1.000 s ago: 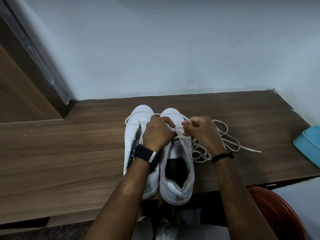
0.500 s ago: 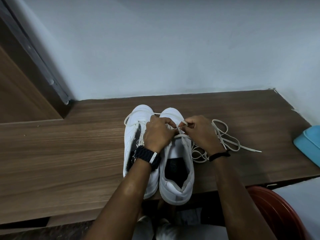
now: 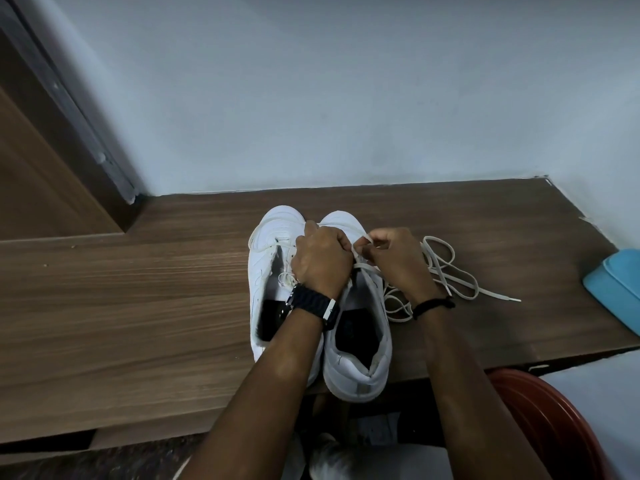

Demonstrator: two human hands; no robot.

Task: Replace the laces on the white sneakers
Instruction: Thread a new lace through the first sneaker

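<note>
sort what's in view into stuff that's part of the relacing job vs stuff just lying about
Part of the job:
left sneaker
right sneaker
white lace, pinched by the right hand
left hand, on the right sneaker's front

Just lying about:
blue object at the bench edge
red-brown stool

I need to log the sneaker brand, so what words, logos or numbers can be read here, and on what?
None can be read.
Right sneaker: a faint mark on its dark insole, too blurred to read.
Left sneaker: no visible text.
Watch on the left wrist: only the band and case side show.
</note>
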